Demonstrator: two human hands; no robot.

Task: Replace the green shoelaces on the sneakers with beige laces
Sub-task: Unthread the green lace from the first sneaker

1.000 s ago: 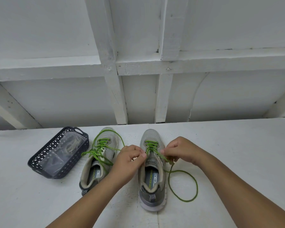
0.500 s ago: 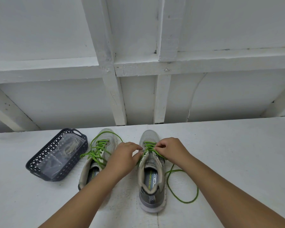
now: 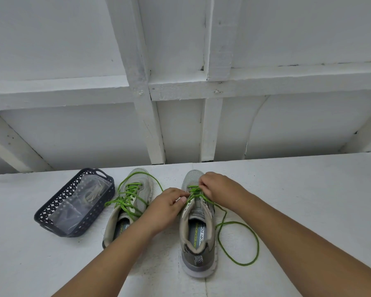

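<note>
Sneakers [image 3: 196,221] and basket [image 3: 73,202] (dark) on white table [image 3: 308,200].

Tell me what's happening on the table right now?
A person is unlacing the right sneaker: both the left hand and right hand pinch its green lace at the eyelets, with a long loop already trailing loose. The left sneaker is untied but laced. The beige laces lie bagged in the dark basket.

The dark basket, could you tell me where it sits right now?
In the head view, the dark basket sits on the white surface at the left, beside the left sneaker.
</note>
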